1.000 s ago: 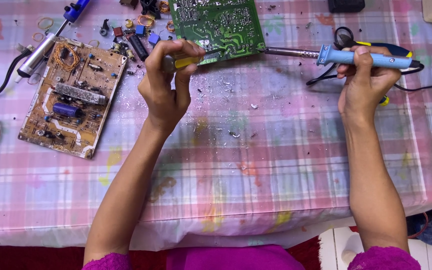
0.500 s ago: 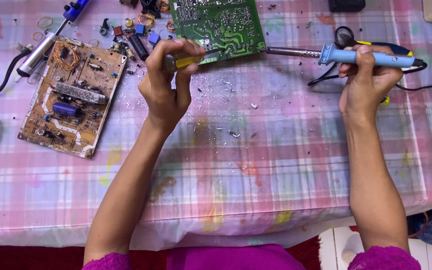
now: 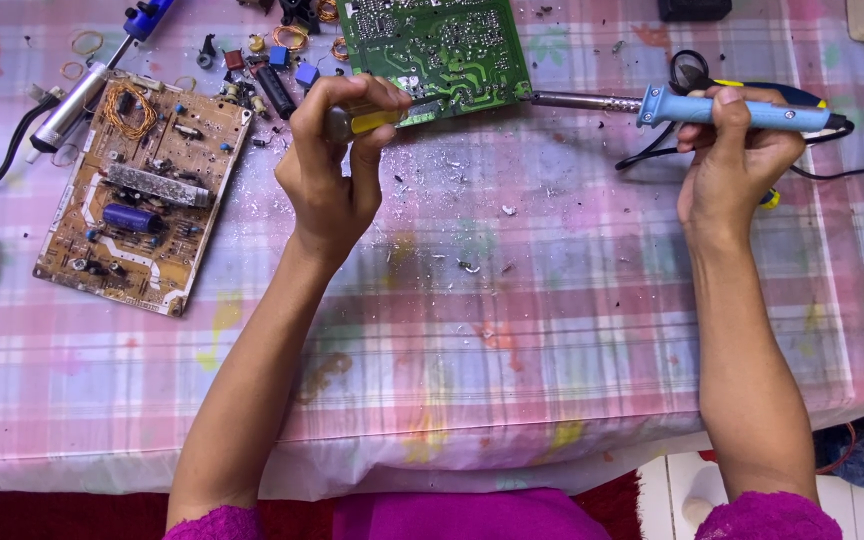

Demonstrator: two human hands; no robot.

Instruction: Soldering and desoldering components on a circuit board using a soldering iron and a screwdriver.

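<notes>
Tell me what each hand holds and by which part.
Left hand grips a yellow-handled screwdriver by its handle; right hand grips the blue soldering iron around its handle.

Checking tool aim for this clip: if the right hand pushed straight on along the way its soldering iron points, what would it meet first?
Probably the green circuit board: the right hand aims the soldering iron leftward, tip at its right edge.

Circuit board: green. Second board: tan-brown, blue capacitor. Soldering iron: blue handle. Screwdriver: yellow handle. Table: pink plaid cloth.

Left hand grips screwdriver; right hand, soldering iron.
</notes>
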